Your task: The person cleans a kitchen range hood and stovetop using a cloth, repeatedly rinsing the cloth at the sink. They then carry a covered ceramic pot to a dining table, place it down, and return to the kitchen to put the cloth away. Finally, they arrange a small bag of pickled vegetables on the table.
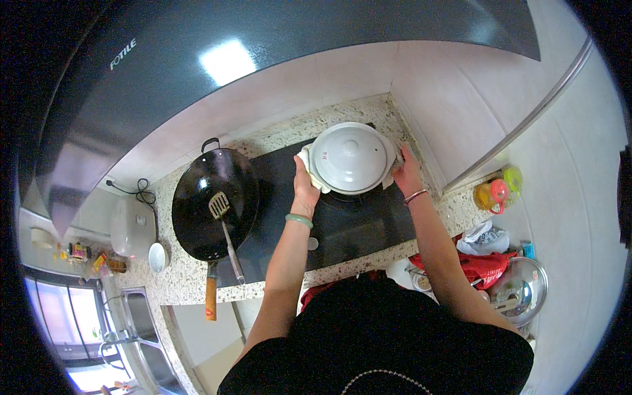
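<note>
A round white pot [350,164] with its domed lid on is at the right side of the black cooktop [280,187], over the right burner. My left hand [305,189] grips the pot's left side through a pale folded cloth [309,170]. On the opposite side, my right hand [408,174] is closed around the pot's edge, with cloth between the fingers and the pot. Whether the pot's base touches the burner is hidden from above. To the left sits a black wok [187,210] with a wooden handle, and a slotted metal spatula [220,206] rests across it.
A dark range hood [296,39] hangs above. On the left counter stand a white appliance [130,227] and a white bowl [157,257], with a sink [139,316] beyond. Jars [486,196] with coloured lids stand at right, above a glass lid [530,289] and a red bag [484,266].
</note>
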Demonstrator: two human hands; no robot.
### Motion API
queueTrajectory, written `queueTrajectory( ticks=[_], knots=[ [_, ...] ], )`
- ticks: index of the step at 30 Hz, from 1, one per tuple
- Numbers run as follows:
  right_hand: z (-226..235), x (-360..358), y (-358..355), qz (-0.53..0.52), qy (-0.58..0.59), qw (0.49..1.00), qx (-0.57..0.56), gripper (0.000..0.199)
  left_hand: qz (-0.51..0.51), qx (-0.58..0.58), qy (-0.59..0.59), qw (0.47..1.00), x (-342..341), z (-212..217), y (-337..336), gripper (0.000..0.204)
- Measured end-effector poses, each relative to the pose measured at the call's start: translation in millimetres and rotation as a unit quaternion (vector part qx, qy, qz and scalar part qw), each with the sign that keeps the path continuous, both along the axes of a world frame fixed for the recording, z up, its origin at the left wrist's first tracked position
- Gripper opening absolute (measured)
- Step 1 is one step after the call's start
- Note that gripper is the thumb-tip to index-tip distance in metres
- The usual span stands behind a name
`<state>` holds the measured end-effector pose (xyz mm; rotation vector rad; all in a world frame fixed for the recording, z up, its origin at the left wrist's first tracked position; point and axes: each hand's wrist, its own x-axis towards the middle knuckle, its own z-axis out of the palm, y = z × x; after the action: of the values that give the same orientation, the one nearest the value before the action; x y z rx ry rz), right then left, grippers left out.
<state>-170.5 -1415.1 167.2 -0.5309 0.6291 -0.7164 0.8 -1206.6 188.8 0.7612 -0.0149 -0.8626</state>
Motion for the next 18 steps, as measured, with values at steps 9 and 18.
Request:
queueTrajectory(
  ticks=[9, 18],
  knots=[
    [8.2, -5.7, -2.9, 0.012, -0.039, 0.998, 0.046, 0.034, -0.007, -0.059, 0.031, 0.998, -14.9, 17.6, 6.2, 0.062],
    [83.0, -35.9, 37.5, 0.061, -0.052, 0.996, 0.038, 0.037, 0.038, -0.095, -0.045, 0.994, -51.7, 85.3, 42.7, 0.056]
  ],
)
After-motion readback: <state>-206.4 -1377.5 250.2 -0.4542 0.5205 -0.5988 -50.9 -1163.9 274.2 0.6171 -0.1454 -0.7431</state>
